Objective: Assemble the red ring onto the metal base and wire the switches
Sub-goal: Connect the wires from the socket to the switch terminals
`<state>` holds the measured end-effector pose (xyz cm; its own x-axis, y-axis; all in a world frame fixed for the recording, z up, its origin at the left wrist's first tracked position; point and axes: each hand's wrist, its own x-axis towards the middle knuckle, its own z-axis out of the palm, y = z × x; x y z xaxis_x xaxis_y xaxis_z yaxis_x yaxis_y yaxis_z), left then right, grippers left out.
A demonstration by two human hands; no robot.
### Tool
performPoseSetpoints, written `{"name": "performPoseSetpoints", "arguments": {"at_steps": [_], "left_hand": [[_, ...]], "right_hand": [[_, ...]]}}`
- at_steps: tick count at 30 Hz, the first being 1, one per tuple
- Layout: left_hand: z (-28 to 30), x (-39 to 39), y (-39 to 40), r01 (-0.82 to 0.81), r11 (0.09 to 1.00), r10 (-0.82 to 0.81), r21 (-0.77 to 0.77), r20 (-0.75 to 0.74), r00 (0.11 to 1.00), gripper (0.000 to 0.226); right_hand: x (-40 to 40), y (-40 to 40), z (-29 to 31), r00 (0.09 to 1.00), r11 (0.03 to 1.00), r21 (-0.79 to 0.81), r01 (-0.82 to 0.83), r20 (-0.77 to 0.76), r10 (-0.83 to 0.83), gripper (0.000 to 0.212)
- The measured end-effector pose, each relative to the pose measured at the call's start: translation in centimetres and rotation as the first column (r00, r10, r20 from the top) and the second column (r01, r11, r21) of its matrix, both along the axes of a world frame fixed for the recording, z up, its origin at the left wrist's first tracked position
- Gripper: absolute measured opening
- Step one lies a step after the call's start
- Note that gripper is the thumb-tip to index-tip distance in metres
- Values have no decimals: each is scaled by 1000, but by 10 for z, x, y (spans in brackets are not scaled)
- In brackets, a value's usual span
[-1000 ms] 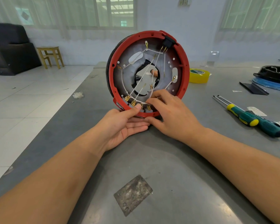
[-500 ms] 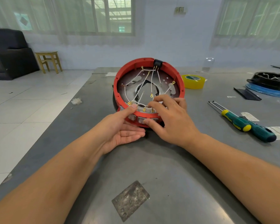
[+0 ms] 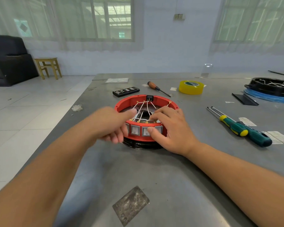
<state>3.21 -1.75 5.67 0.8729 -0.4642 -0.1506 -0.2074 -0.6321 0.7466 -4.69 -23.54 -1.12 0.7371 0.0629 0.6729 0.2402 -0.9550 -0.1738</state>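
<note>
Ring assembly lies flat on the counter (image 3: 154,177) now; a second ago it stood tilted on edge, wiring side facing the camera. Red ring (image 3: 121,104) sits on a dark base, switches (image 3: 135,130) facing near. Left hand (image 3: 112,123), blurred, curls loosely at the near-left rim, grasp uncertain. Right hand (image 3: 168,126) grips the front wall, thumb on a switch, fingers over the white wires (image 3: 142,106). Likely set down for wiring work from above.

Your view is bright: daylight enters through the curtained windows (image 3: 95,18), your left hand (image 3: 111,123) is motion-blurred, edges bow.
</note>
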Motion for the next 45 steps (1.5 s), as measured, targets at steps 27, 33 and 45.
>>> {"name": "performPoseSetpoints", "arguments": {"at_steps": [27,33,45], "left_hand": [[-5,-10,-5,430,896,-443,111,292,847,49],[-5,-9,-5,418,899,-438,133,259,861,60],[-6,0,-28,245,954,-301,175,541,786,25]], "right_hand": [[-37,-5,9,1000,999,40,-3,12,3,65],[-39,-7,13,1000,1000,5,-19,-16,19,67],[-39,-9,18,996,996,-78,-35,-83,28,67]]}}
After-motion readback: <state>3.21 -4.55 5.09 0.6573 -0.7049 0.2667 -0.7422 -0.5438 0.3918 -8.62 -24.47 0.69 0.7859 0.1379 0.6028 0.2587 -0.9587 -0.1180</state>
